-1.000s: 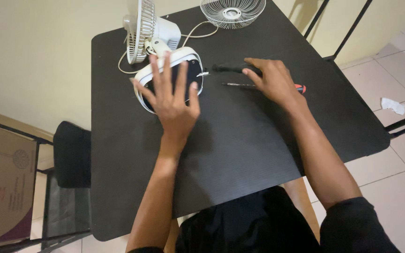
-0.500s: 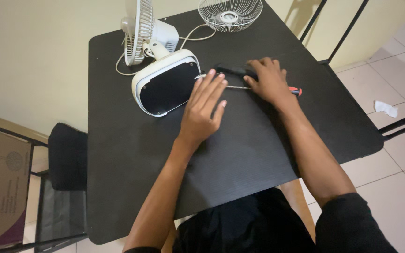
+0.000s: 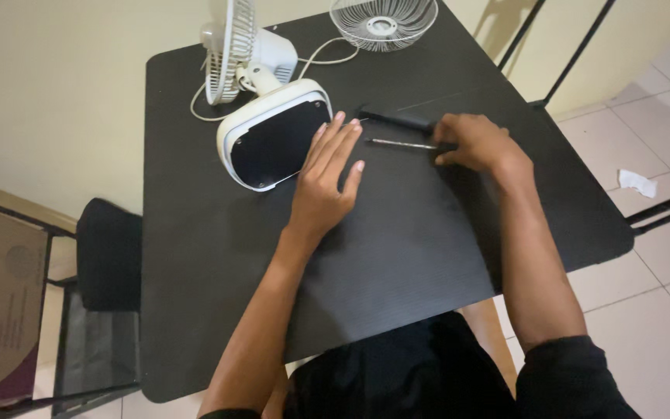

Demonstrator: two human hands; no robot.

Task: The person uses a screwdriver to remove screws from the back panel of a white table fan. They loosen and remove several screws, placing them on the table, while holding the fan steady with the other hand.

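My left hand [image 3: 326, 185] lies flat on the black table [image 3: 397, 256], fingers spread, its fingertips beside the right edge of a white fan base [image 3: 273, 136] that is tipped over with its black underside up. My right hand [image 3: 478, 143] is curled over the handle of a thin screwdriver [image 3: 401, 143], whose metal shaft points left toward my left fingertips. A second, black-handled tool [image 3: 397, 119] lies just behind it. The fan's head [image 3: 230, 46] with its rear grille stands behind the base.
A detached white wire fan grille [image 3: 381, 19] lies at the table's far edge. A white cord [image 3: 327, 58] loops behind the fan. A black chair [image 3: 106, 256] stands to the left; a scrap of paper [image 3: 636, 182] lies on the tiled floor.
My left hand came off the fan base and slid right onto the table beside it. My right hand stayed on the screwdriver handle and curled over it.
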